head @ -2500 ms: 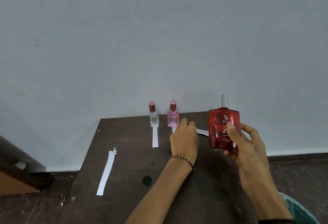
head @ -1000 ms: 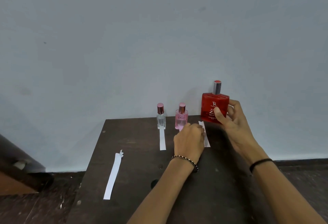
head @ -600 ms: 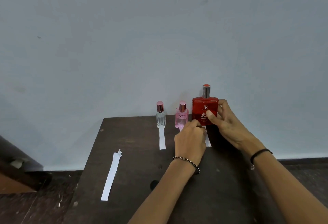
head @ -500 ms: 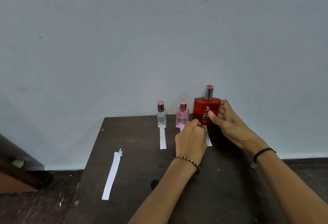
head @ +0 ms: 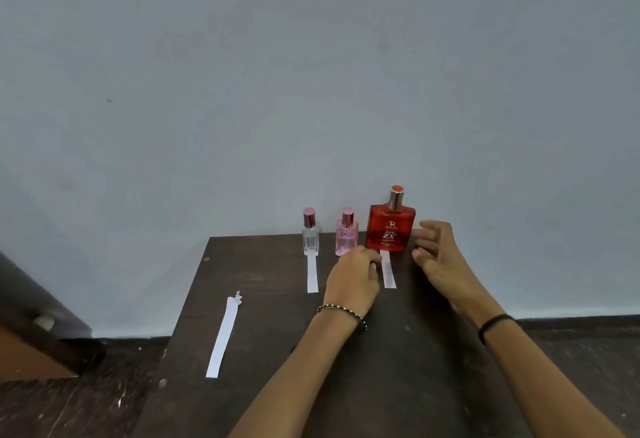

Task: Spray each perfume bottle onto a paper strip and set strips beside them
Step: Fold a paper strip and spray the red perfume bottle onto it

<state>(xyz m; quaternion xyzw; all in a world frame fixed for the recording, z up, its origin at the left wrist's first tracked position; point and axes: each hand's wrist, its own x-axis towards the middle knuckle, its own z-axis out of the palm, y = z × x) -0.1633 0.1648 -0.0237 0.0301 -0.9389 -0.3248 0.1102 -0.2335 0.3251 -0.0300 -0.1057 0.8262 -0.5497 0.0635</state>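
While the red bottle stands at the counter's back edge with 1 strip before it, the right grip hangs released just beside it (not touching); the left grip curls at that strip's edge, whether pinching I cannot tell.

3 bottles, glossy see-through glass look: red bottle deep red, pink bottle pale, clear bottle colourless. Shiny rose metal-look caps on 2 small ones; bright silver collar on red. 3 matt white paper pieces: left strip with ragged torn end, middle strip, right strip. Dark wood table, matt, scuffed. Smooth matt painted wall. Glinting beaded bracelet; matt black wristband.
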